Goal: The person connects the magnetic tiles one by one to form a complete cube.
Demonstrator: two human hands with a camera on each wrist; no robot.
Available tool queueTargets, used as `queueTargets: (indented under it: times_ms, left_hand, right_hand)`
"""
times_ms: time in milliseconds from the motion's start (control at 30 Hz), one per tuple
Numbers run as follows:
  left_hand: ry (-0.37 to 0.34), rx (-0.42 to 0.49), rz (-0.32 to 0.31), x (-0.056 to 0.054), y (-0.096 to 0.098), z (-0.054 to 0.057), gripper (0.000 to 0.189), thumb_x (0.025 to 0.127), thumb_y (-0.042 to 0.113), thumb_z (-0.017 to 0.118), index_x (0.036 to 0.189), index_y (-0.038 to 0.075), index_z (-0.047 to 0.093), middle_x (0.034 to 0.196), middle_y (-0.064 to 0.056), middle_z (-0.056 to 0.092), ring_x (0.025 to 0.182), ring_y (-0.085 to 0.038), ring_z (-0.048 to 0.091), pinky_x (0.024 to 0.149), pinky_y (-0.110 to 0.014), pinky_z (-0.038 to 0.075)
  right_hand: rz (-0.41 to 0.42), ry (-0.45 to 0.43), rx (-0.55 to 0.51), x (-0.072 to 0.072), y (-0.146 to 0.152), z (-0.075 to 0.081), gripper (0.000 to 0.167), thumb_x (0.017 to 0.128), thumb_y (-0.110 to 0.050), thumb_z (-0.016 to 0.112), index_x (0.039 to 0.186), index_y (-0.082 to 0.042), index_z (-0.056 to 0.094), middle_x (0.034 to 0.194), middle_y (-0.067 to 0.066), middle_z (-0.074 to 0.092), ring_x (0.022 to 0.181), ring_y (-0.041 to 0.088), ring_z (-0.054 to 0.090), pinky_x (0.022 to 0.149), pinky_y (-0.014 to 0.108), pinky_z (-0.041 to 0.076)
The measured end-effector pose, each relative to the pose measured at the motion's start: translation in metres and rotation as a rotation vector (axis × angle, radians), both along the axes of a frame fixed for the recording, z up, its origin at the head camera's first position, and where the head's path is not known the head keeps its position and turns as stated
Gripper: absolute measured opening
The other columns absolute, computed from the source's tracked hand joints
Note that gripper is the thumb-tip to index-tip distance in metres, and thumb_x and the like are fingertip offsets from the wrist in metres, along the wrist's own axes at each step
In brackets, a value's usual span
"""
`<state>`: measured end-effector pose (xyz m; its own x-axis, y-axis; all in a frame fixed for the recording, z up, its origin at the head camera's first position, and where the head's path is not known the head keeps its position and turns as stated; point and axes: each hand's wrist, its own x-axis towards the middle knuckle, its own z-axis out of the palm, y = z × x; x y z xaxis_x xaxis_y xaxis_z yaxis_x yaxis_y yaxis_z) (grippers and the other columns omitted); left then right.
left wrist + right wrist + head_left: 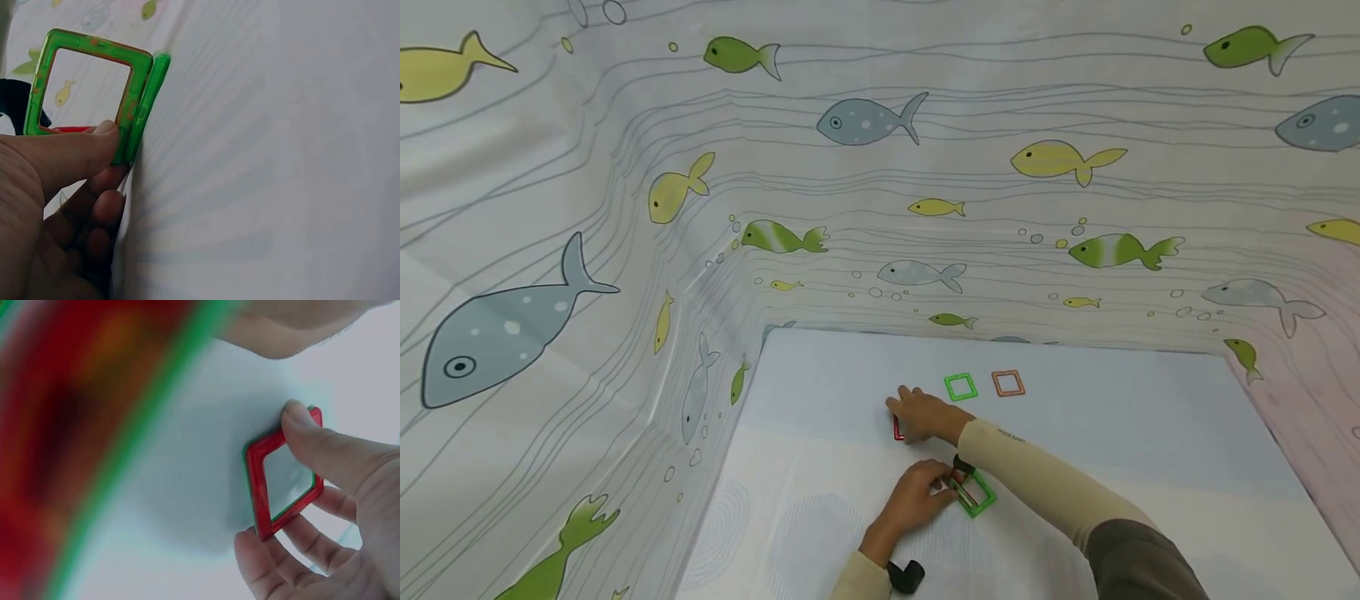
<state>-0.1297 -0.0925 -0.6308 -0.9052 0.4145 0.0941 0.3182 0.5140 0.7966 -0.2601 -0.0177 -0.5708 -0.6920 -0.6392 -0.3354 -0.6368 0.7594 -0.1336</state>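
My left hand (917, 498) pinches an upright green square magnetic tile (99, 45) by its lower corner, thumb on its near face. A second green tile (149, 103) lies flat on the table, its edge along the upright one. A bit of red shows behind the upright tile's lower edge. Farther forward, my right hand (928, 414) grips a red square magnetic tile (255, 478), thumb on its upper edge and fingers under the lower one. In the head view this hand covers most of the red tile. The tiles are open frames with hollow middles.
A light green square tile (960, 397) and an orange one (1009, 394) lie flat beyond my right hand. The white table (1097, 408) meets fish-printed sheeting (865, 208) at its back and sides. A blurred red and green shape (119, 425) fills the right wrist view's left side.
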Motion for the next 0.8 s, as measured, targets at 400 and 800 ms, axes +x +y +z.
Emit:
queueTargets:
  times_ms: [400, 800]
  left_hand:
    - [0.028, -0.02, 0.006, -0.005, 0.0, -0.001, 0.016, 0.092, 0.019, 0.072, 0.107, 0.015, 0.071, 0.096, 0.007, 0.069, 0.086, -0.001, 0.057, 0.078, -0.019, 0.048]
    - [-0.042, -0.024, 0.025, -0.002, 0.001, -0.001, 0.017, 0.092, 0.021, 0.072, 0.108, 0.016, 0.071, 0.097, 0.007, 0.068, 0.086, -0.001, 0.057, 0.077, -0.02, 0.048]
  right_hand:
    - [0.088, 0.049, 0.05, -0.001, 0.004, 0.01, 0.061, 0.084, -0.037, 0.08, 0.134, -0.015, 0.055, 0.12, 0.001, 0.058, 0.098, 0.016, 0.054, 0.082, 0.028, 0.051]
    - [0.067, 0.005, -0.049, -0.009, 0.015, 0.023, 0.063, 0.085, -0.043, 0.074, 0.138, -0.013, 0.055, 0.124, 0.004, 0.059, 0.103, 0.02, 0.057, 0.086, 0.036, 0.052]
